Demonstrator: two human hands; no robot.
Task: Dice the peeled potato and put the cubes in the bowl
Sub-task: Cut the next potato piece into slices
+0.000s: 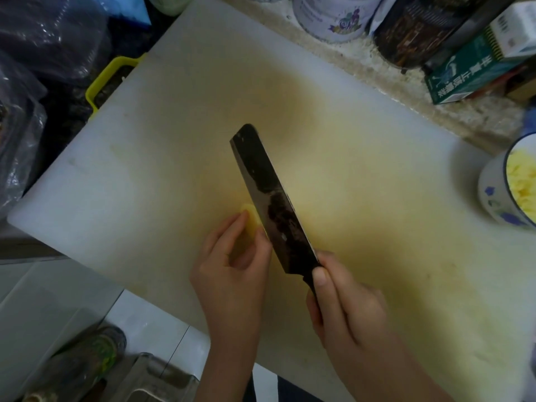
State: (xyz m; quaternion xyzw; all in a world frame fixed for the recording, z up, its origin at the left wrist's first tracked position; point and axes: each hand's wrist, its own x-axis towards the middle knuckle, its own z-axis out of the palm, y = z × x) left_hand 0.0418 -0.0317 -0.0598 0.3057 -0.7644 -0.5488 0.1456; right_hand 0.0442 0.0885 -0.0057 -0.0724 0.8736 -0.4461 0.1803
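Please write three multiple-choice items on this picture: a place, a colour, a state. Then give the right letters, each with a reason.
1. Where is the bowl?
A. in a sink
B. at the right end of the cutting board
C. on a shelf

2. What colour is the knife?
A. red
B. green
C. dark, nearly black

3. What is the right hand doing?
A. gripping the knife
B. lying flat
C. lifting the bowl

Answers: 1 B, the bowl stands at the board's right end; 2 C, the blade looks blackish; 3 A, its fingers curl round the knife.
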